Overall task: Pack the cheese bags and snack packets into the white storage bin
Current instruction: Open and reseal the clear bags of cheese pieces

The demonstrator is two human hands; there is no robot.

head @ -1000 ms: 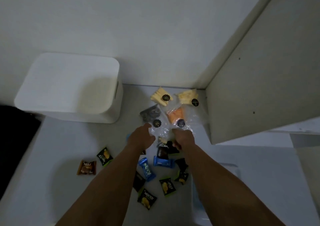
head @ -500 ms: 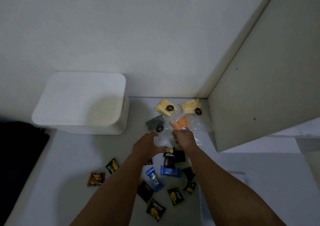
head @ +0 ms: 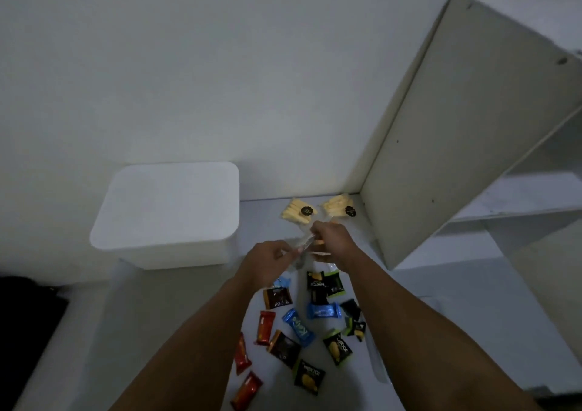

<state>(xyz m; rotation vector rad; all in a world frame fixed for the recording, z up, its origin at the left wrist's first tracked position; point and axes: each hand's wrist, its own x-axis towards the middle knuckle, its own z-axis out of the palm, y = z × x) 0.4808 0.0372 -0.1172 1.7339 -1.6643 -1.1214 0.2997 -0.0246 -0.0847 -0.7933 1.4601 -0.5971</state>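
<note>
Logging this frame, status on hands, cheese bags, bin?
Left hand and right hand shut on one clear bag, lifted. Two yellow cheese bags on counter; snack packets loose. White bin lidded, blocking packing.

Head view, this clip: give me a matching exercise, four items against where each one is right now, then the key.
Items:
1. white bin
2. yellow cheese bags
3. clear bag
4. snack packets

Places:
A. scattered on the surface between the forearms
B. lifted, in the grip of the left hand and right hand
C. far left, lid on
D. by the back wall, beyond the hands

Pairs: 1-C, 2-D, 3-B, 4-A
</note>
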